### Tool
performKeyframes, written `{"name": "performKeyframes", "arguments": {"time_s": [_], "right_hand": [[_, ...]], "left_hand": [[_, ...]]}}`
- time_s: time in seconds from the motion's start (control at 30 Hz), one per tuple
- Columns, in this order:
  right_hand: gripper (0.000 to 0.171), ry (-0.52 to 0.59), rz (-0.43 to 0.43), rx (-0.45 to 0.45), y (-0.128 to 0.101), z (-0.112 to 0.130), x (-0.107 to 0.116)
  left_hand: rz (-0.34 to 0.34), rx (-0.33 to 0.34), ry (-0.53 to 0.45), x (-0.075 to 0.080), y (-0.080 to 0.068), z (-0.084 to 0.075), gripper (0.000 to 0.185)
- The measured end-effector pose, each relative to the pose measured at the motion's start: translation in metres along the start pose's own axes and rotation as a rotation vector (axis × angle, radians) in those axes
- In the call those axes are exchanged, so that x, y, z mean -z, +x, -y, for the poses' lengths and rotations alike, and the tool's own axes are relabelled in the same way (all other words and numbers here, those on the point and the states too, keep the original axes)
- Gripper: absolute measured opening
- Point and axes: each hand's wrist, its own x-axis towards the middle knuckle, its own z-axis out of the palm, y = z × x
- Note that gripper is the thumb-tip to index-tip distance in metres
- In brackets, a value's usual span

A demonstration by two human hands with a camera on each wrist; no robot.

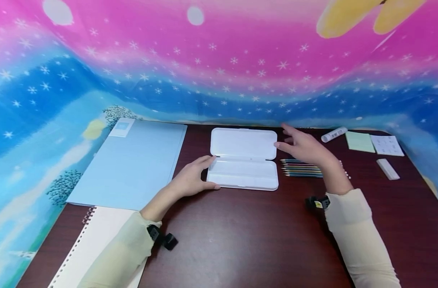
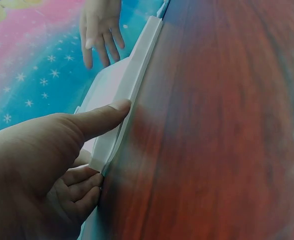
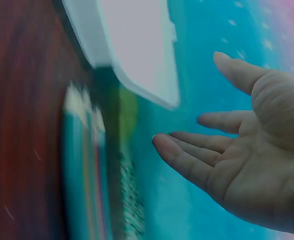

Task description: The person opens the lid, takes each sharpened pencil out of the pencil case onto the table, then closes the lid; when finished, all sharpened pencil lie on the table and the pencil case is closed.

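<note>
A white pencil case [image 1: 242, 174] lies unfolded on the dark table, its hinged lid [image 1: 243, 143] tipped back toward the backdrop. My left hand [image 1: 192, 176] grips the left end of the case's base; in the left wrist view the thumb [image 2: 104, 117] lies on its front wall and the fingers curl round the end. Beside the lid's right edge is my right hand [image 1: 303, 148], fingers spread and holding nothing. In the right wrist view that hand [image 3: 257, 145] is apart from the lid. Several colored pencils [image 1: 301, 169] lie in a row right of the case, partly behind the right forearm.
To the left, a light blue folder [image 1: 132, 160] lies over a white spiral notebook [image 1: 104, 228]. A glue stick [image 1: 334, 134], green sticky notes [image 1: 360, 142], a white printed pad [image 1: 387, 145] and a white eraser [image 1: 388, 169] lie at the right. A patterned cloth [image 1: 219, 72] encloses the table's back and sides.
</note>
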Motion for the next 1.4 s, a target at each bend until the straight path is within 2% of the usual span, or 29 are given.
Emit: {"name": "performKeyframes", "arguments": {"time_s": [0.13,0.27,0.33,0.43,0.53,0.6,0.7,0.8,0.9,1.0,1.13,1.27,1.4], "right_hand": [[0.097,0.058,0.036,0.007,0.006,0.004,-0.013],[0.096,0.121,-0.013,0.029,0.008,0.007,-0.017],[0.087,0.137,-0.063,0.043,0.006,0.009,-0.016],[0.066,0.145,-0.121,0.080,0.000,0.012,-0.011],[0.047,0.098,-0.141,0.140,-0.006,0.016,-0.008],[0.038,0.058,-0.113,0.188,-0.010,0.019,-0.007],[0.025,-0.008,-0.024,0.241,-0.014,0.023,-0.009],[0.020,-0.048,0.079,0.241,-0.016,0.027,-0.015],[0.027,-0.096,0.142,0.218,-0.016,0.029,-0.022],[0.048,-0.157,0.192,0.192,-0.014,0.030,-0.028],[0.072,-0.198,0.243,0.162,-0.013,0.031,-0.034],[0.080,-0.219,0.249,0.169,-0.013,0.034,-0.039],[0.084,-0.248,0.247,0.174,-0.013,0.036,-0.043]], "left_hand": [[-0.023,0.000,-0.031,-0.001,0.001,-0.002,0.115],[-0.054,0.000,-0.053,0.000,0.002,-0.002,0.131],[-0.058,0.002,-0.055,0.000,0.003,-0.001,0.135],[-0.056,0.010,-0.054,-0.001,0.004,0.000,0.138],[-0.063,0.013,-0.059,-0.001,0.004,0.001,0.139],[-0.068,0.008,-0.063,-0.001,0.004,0.001,0.139],[-0.069,0.011,-0.068,-0.002,0.002,0.000,0.138],[-0.067,-0.003,-0.070,-0.001,0.001,0.000,0.131],[-0.074,-0.048,-0.058,-0.001,0.000,0.002,0.115],[-0.080,-0.089,-0.035,-0.002,0.000,0.003,0.100],[-0.059,-0.095,-0.020,0.000,0.000,0.003,0.098],[-0.030,-0.087,-0.013,0.003,-0.001,0.001,0.092],[-0.036,-0.074,-0.010,0.003,-0.002,-0.002,0.080]]}}
